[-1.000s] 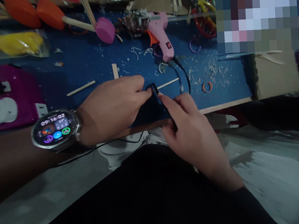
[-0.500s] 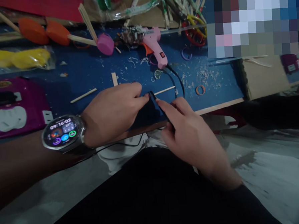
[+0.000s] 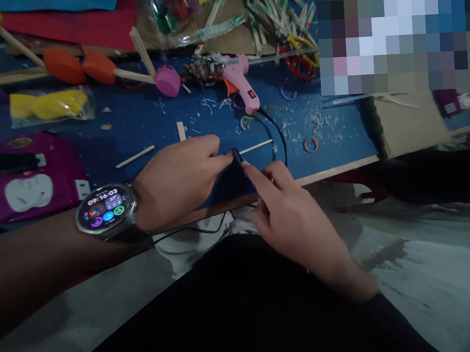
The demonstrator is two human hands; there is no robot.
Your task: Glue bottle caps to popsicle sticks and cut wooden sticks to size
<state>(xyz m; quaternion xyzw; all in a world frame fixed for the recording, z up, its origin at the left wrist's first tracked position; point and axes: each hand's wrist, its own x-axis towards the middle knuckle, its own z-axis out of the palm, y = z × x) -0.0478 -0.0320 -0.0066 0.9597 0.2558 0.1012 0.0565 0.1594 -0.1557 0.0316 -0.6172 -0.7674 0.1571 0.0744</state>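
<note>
My left hand (image 3: 179,173), with a lit smartwatch at the wrist, is closed in a pinch on a thin wooden stick (image 3: 256,146). The stick's free end points right, low over the blue tabletop. My right hand (image 3: 288,210) is wrapped round a slim black tool (image 3: 237,155), its index finger stretched along the top. The tool's tip meets the stick beside my left fingertips; whether it has a blade cannot be made out. A loose wooden stick (image 3: 135,156) lies left of my left hand, and a flat wooden strip (image 3: 181,131) shows behind it.
Beyond my hands lies a pink glue gun (image 3: 246,88), its black cord curving towards me. Scissors (image 3: 300,59), wrapped sticks and orange pieces (image 3: 64,65) are at the back. A purple power box (image 3: 38,176) stands left, cardboard (image 3: 409,117) right. White shavings dot the table.
The view has shifted slightly, so the table items sit a little lower. The black tool has stayed against the stick with a small shift of my right hand. My left hand keeps its pinch.
</note>
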